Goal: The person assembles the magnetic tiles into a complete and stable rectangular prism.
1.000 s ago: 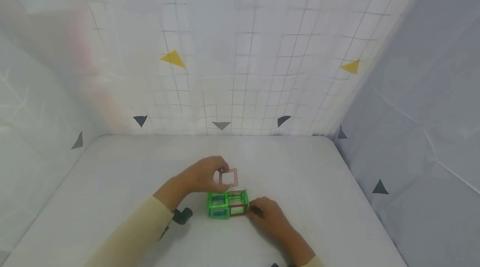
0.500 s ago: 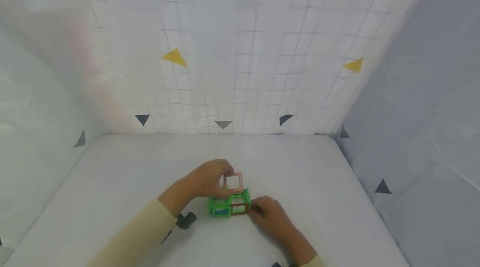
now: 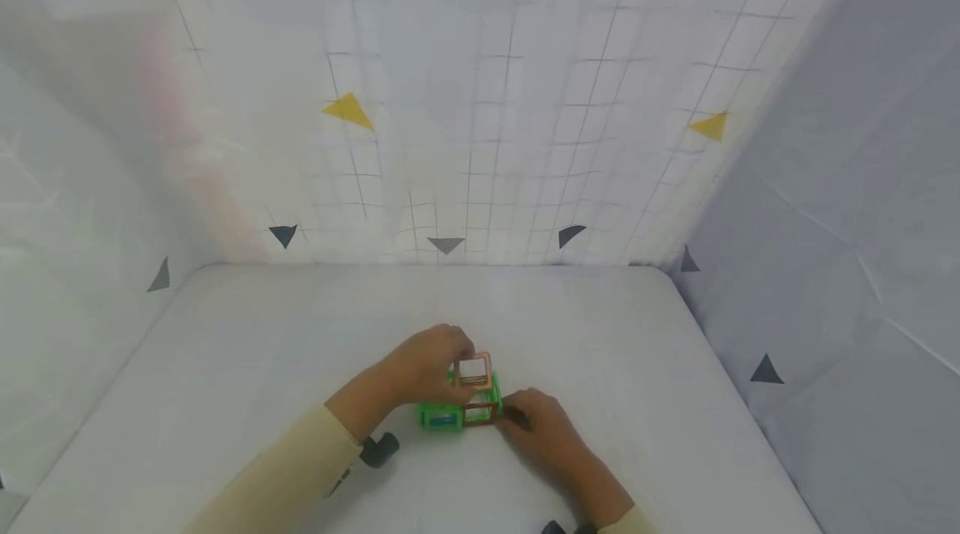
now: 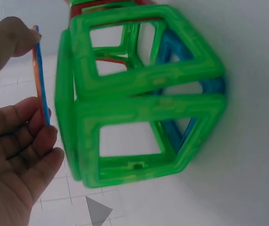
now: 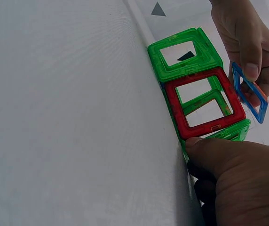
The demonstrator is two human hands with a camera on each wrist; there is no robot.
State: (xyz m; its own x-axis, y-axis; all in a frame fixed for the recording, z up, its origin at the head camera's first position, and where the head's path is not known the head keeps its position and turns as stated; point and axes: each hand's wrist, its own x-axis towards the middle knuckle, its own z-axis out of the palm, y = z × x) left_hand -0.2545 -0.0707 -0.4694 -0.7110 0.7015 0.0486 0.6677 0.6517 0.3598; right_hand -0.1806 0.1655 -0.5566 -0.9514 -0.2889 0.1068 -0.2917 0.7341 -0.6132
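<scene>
My left hand pinches a square magnetic tile, orange on one face and blue on the other, between thumb and fingers. It hangs above the tile structure, a gap apart from its green top in the left wrist view. The structure of joined frame tiles lies on the table: a green block with blue tiles at its base, beside a section fronted by a red square tile. At its right end my right hand grips the lower corner, thumb on the edge; its other fingers are partly hidden.
White table surrounds the structure. A white gridded sheet rises behind, with grey side sheets. A dark wrist camera sits under the left forearm, near the table.
My left hand has moved right and slightly toward me, bringing the square tile from behind the structure to over its right section. The right hand stays at the same end.
</scene>
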